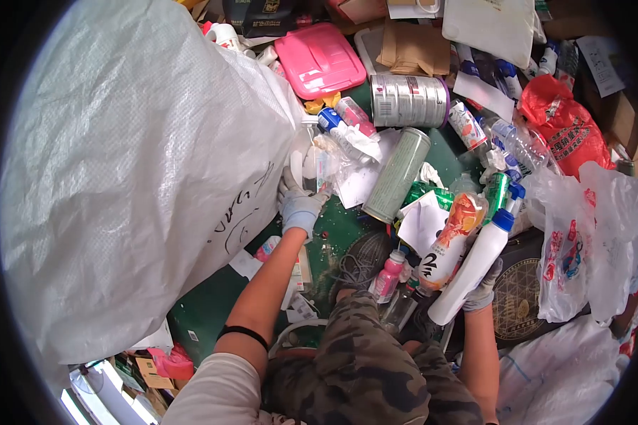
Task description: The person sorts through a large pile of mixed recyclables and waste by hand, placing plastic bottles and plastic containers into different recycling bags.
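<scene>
My left hand (301, 207), in a pale glove, is beside the big white woven sack. Its fingers and thumb are around the lower end of a clear plastic bottle (317, 166). On the right, my gloved right hand (483, 289) is closed behind a white pump bottle (471, 273) with a blue top. This bottle is tilted and partly hides the fingers. Close to it lie an orange-labelled drink bottle (452, 241) and a small pink bottle (388, 278). A tall grey-green can (398, 175) lies between my hands.
The white woven sack (142, 163) fills the left side. A pink plastic lid (320, 60), a large metal tin (410, 100) and a red plastic bag (567, 131) lie farther back. Clear plastic bags (588, 234) are at the right. My shoe (365, 258) stands among the items.
</scene>
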{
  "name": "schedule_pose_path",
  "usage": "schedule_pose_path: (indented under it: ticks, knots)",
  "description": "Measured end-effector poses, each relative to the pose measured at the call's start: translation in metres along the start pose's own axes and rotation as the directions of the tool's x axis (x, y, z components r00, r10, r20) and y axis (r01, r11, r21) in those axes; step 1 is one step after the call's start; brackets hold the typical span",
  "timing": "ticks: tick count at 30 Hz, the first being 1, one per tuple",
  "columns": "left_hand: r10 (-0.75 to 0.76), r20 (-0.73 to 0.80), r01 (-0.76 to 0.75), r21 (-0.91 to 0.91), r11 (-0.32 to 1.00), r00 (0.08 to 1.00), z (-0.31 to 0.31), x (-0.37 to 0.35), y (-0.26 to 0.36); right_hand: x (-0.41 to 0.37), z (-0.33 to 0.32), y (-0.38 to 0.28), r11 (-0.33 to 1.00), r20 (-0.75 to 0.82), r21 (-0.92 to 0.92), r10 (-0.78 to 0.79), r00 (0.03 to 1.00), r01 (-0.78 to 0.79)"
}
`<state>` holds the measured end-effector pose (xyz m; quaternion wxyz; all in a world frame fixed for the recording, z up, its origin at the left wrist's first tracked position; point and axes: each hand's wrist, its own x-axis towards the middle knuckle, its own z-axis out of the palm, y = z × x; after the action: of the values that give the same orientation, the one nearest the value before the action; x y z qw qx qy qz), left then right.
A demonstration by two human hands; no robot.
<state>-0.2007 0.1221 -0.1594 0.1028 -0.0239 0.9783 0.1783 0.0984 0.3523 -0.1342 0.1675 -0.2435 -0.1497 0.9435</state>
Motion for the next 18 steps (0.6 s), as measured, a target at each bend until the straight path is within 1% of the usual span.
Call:
schedule_pose_path:
  ticks: [1, 2, 4, 5, 6, 8, 9, 10, 11, 12, 13, 14, 15, 16, 17, 18]
  knots:
    - [-0.029, 0.032, 0.025, 0.121, 0.992, 0.999, 0.017, 0.012, -0.011, -0.001, 0.005, -0.001, 0.999, -0.053, 0.050, 0.002, 0.999, 0.000]
    - [-0.035, 0.031, 0.034, 0.018, 0.999, 0.999, 0.025, 0.017, -0.014, -0.003, 0.009, -0.002, 0.995, -0.107, 0.099, 0.004, 0.994, 0.006]
    - [-0.042, 0.040, 0.049, -0.200, 0.978, 0.998, 0.031, 0.023, -0.008, -0.008, 0.018, -0.008, 0.998, -0.121, -0.013, 0.064, 0.991, -0.066]
    - [-0.106, 0.071, 0.120, -0.253, 0.960, 0.992, 0.024, 0.016, 0.002, -0.012, 0.030, -0.012, 0.997, -0.096, -0.024, 0.071, 0.993, -0.073]
    - [-0.067, 0.078, 0.089, -0.329, 0.940, 0.995, 0.016, 0.004, 0.012, -0.017, 0.042, -0.020, 0.998, -0.075, -0.037, 0.057, 0.996, -0.060]
    - [0.189, 0.012, -0.160, -0.478, 0.863, 0.982, -0.017, -0.039, 0.023, -0.034, 0.072, -0.034, 0.997, -0.052, -0.073, -0.043, 0.998, 0.039]
    - [0.331, -0.029, -0.299, -0.511, 0.806, 0.943, -0.040, -0.065, 0.029, -0.048, 0.093, -0.043, 0.998, -0.027, -0.032, -0.049, 0.998, 0.048]
    - [0.450, -0.071, -0.423, -0.496, 0.758, 0.890, -0.066, -0.088, 0.036, -0.065, 0.114, -0.052, 0.997, -0.008, 0.006, -0.073, 0.997, 0.073]
    - [0.548, -0.103, -0.537, -0.410, 0.737, 0.830, -0.089, -0.109, 0.046, -0.078, 0.126, -0.061, 0.994, 0.020, 0.015, -0.106, 0.994, 0.106]
    - [0.592, -0.133, -0.607, -0.177, 0.775, 0.795, -0.110, -0.129, 0.062, -0.093, 0.125, -0.063, 0.984, 0.007, 0.046, -0.174, 0.985, 0.174]
    - [0.698, -0.170, -0.701, 0.053, 0.712, 0.696, -0.136, -0.143, 0.077, -0.109, 0.129, -0.072, 0.958, 0.030, -0.059, -0.279, 0.960, 0.281]
    - [0.720, -0.077, -0.724, -0.072, 0.686, 0.690, -0.156, -0.150, 0.089, -0.123, 0.126, -0.078, 0.913, 0.071, -0.115, -0.386, 0.920, 0.392]
    - [0.723, -0.026, -0.723, -0.061, 0.688, 0.690, -0.171, -0.158, 0.098, -0.157, 0.151, -0.089, 0.859, 0.054, -0.184, -0.477, 0.877, 0.478]
    - [0.683, 0.024, -0.617, -0.407, 0.674, 0.730, -0.164, -0.149, 0.098, -0.186, 0.158, -0.094, 0.830, 0.069, -0.178, -0.526, 0.848, 0.529]
    - [0.651, 0.100, -0.423, -0.685, 0.593, 0.752, -0.152, -0.133, 0.097, -0.224, 0.177, -0.102, 0.780, 0.103, -0.158, -0.597, 0.796, 0.605]
    - [0.637, 0.195, -0.170, -0.869, 0.465, 0.746, -0.151, -0.128, 0.106, -0.270, 0.199, -0.105, 0.731, 0.139, -0.127, -0.656, 0.742, 0.670]
